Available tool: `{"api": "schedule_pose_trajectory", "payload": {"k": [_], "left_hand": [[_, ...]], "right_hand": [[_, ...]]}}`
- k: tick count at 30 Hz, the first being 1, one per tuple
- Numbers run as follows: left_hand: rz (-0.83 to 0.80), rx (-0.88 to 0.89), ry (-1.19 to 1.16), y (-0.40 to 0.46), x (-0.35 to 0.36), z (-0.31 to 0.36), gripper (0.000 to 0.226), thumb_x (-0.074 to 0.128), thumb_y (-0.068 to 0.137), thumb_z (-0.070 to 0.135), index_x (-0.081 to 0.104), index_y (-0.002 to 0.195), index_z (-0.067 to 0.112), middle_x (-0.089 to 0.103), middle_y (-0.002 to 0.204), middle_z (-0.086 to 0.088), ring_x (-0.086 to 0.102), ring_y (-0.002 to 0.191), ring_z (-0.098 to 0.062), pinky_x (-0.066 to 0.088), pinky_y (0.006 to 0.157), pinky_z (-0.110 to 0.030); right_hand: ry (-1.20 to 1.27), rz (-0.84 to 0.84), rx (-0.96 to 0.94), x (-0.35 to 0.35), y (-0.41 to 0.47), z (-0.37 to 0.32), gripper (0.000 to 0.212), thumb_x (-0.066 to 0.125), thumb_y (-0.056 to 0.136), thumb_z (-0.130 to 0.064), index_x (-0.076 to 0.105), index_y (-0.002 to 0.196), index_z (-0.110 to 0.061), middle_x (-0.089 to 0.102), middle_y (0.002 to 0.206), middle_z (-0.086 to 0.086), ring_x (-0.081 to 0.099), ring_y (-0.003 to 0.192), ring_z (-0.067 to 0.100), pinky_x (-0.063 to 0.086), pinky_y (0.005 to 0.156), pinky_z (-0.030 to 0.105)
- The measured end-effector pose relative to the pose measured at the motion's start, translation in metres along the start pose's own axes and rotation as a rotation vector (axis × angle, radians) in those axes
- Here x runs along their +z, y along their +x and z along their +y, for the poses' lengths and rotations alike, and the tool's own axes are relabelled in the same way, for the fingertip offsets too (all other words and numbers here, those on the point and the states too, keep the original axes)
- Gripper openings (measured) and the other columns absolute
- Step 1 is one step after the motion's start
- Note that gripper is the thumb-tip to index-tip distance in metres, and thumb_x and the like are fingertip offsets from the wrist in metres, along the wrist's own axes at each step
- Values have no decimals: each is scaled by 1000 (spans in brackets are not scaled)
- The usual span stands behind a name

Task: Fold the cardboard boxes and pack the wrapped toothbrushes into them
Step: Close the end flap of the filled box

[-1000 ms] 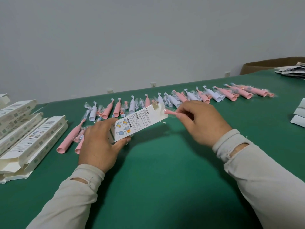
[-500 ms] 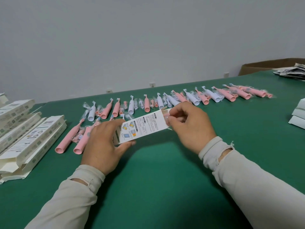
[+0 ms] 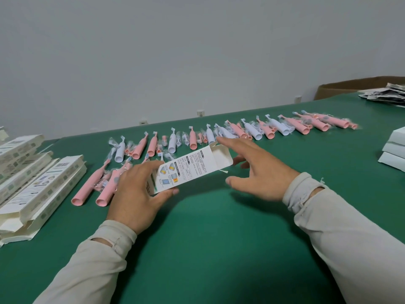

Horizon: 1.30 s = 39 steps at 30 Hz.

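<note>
Beside the box (image 3: 188, 170) gripped by the left hand (image 3: 135, 194), its open flap end points toward the spread, empty right hand (image 3: 258, 172).

green table (image 3: 208, 227), pink and white toothbrushes (image 3: 236, 130), white printed box (image 3: 190, 170)

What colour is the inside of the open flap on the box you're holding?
Plain off-white, unprinted, on the box flap; shown in the head view.

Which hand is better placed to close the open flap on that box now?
Probably the right hand: it is open and empty beside the box's open flap, while the left hand grips the other end.
</note>
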<state>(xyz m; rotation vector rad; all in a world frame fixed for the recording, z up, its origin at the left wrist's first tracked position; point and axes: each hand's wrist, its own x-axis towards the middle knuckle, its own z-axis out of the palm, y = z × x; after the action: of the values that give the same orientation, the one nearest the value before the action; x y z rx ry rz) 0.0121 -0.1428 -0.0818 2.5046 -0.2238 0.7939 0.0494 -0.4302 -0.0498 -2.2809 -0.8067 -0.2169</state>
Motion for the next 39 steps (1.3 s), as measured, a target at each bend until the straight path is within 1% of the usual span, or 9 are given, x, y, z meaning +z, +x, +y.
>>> {"api": "schedule_pose_trajectory", "payload": {"k": [7, 13, 17, 21, 25, 28, 33, 36, 39], "left_hand": [[-14, 5, -31, 1, 0, 0, 59, 83, 73, 41, 58, 125, 32, 61, 117, 8, 50, 110, -19, 36, 92, -35], [-11, 11, -24, 1, -1, 4, 60, 82, 74, 41, 57, 127, 31, 56, 115, 13, 47, 108, -15, 33, 90, -32], [-9, 7, -17, 0, -1, 7, 59, 83, 74, 40, 58, 126, 31, 56, 114, 13, 47, 108, -16, 34, 90, -33], [-1, -7, -18, 1, -1, 7, 59, 82, 74, 41, 58, 127, 31, 55, 113, 13, 47, 108, -17, 34, 91, -35], [2, -11, -5, 0, -3, 8, 59, 83, 74, 41, 58, 126, 32, 54, 113, 15, 46, 108, -16, 32, 91, -33], [-8, -15, 0, 0, -3, 7, 58, 81, 74, 43, 57, 126, 34, 53, 112, 16, 47, 108, -16, 33, 91, -34], [-11, -26, -1, 0, -5, 9, 58, 79, 73, 45, 56, 126, 36, 53, 112, 18, 45, 108, -15, 33, 90, -34], [-1, -42, 4, 0, -4, 13, 58, 81, 73, 44, 58, 125, 33, 56, 112, 14, 48, 107, -19, 35, 90, -35], [9, -62, -4, 1, -6, 19, 63, 80, 76, 42, 57, 132, 26, 61, 120, 6, 51, 111, -21, 40, 96, -38]], "right_hand": [[82, 241, -13, 13, 4, -3, 29, 64, 95, -26, 65, 121, -40, 50, 112, -26, 54, 93, -3, 40, 80, 4], [151, 331, -14, 24, 8, -9, 26, 63, 95, -23, 71, 118, -33, 51, 106, -16, 51, 93, 2, 36, 81, 2], [156, 397, -40, 25, 6, -13, 27, 63, 94, -22, 68, 118, -34, 55, 105, -21, 53, 82, 3, 41, 74, 6], [430, 439, -3, 29, 9, -18, 26, 66, 86, -28, 57, 104, -44, 63, 95, -24, 51, 65, 1, 46, 64, 12], [469, 442, 68, 33, 11, -15, 15, 71, 88, -24, 66, 95, -37, 67, 83, -28, 58, 68, 1, 51, 70, 17], [545, 439, 110, 33, 12, -16, 15, 71, 90, -16, 69, 92, -31, 70, 79, -19, 64, 69, 6, 55, 74, 26], [507, 429, 124, 30, 11, -15, 9, 71, 90, -16, 72, 87, -24, 68, 70, -19, 60, 65, 4, 48, 68, 20], [452, 433, 100, 36, 9, -19, 13, 68, 92, -22, 73, 93, -34, 69, 88, -19, 61, 76, -1, 46, 72, 14], [491, 420, 66, 43, 9, -23, 28, 67, 93, -22, 67, 114, -41, 65, 115, -13, 64, 91, 0, 49, 79, 11]]}}
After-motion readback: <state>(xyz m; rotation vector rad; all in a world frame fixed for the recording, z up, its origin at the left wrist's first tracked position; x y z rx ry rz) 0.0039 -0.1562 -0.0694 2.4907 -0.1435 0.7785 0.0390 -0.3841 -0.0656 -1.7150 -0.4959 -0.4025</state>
